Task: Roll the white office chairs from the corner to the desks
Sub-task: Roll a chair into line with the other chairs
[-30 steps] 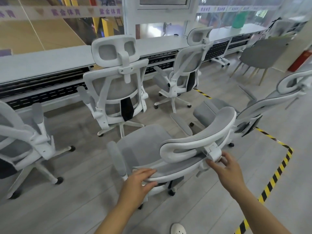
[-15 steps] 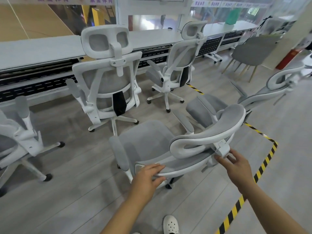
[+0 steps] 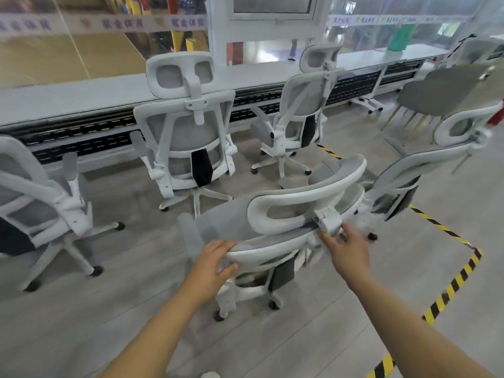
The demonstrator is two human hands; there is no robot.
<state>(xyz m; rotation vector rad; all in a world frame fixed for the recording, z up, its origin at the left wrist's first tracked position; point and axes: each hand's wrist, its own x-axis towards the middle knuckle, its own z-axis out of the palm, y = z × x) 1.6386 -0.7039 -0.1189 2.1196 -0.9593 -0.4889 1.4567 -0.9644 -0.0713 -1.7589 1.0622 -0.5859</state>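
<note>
Both hands on the nearest white office chair (image 3: 275, 230): left hand (image 3: 210, 264) grips the backrest rim, right hand (image 3: 345, 248) holds the headrest bracket (image 3: 328, 221), presumably to steer. Chair sits behind the docked chair (image 3: 188, 143), short of the counter (image 3: 81, 100).

Up at eleven o'clock, a pale banner strip (image 3: 103, 23) runs across the glass wall (image 3: 81, 55), carrying purple Chinese characters in repeating groups of four, with small logo marks between the groups. Motion blur smears them badly; the group near twelve o'clock looks like 紫金体育, though I cannot be sure of every character. Over at one o'clock, a second banner strip (image 3: 381, 19) carries on along the glazing with smaller coloured patches of print, far too blurred to make out. No lettering, brand mark or number can be read on the chairs, the tabletop or the striped floor tape.
</note>
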